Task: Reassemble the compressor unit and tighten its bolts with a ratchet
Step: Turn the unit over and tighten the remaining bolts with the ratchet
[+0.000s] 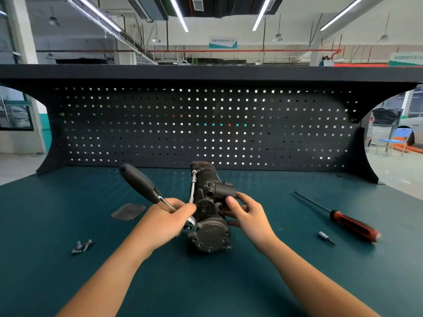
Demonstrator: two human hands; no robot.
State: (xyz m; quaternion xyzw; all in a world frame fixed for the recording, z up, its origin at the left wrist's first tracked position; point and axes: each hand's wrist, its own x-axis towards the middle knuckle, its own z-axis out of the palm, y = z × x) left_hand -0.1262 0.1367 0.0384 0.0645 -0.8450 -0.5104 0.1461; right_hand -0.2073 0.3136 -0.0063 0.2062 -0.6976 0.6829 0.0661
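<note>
Grip on both sides is closed and loaded: your left hand (169, 221) is curled round the ratchet (139, 183) close to its head, and your right hand (248, 217) clasps the right flank of the compressor unit (209, 209), thumb on top by the stub port, fingers under. That right hold looks like bracing, so the body won't roll when you pull. The teal tabletop (286, 259) carries everything. The compressor unit lies on its side mid-tabletop, round end cap toward you, far end near the pegboard (206, 124). The ratchet's head sits against the unit's left side by the end cap, black handle angled up and away to the left, which leaves swing room; whether the socket is seated on a bolt is hidden by your fingers. A thin silver rod (193, 186) runs along the unit's left side. A red-handled screwdriver (343, 219) lies well apart to the right. A flat dark plate (128, 211) lies left of the unit, likely not yet refitted. Loose bolts (82, 245) wait near left, and a small bit (326, 237) lies beside the screwdriver.
</note>
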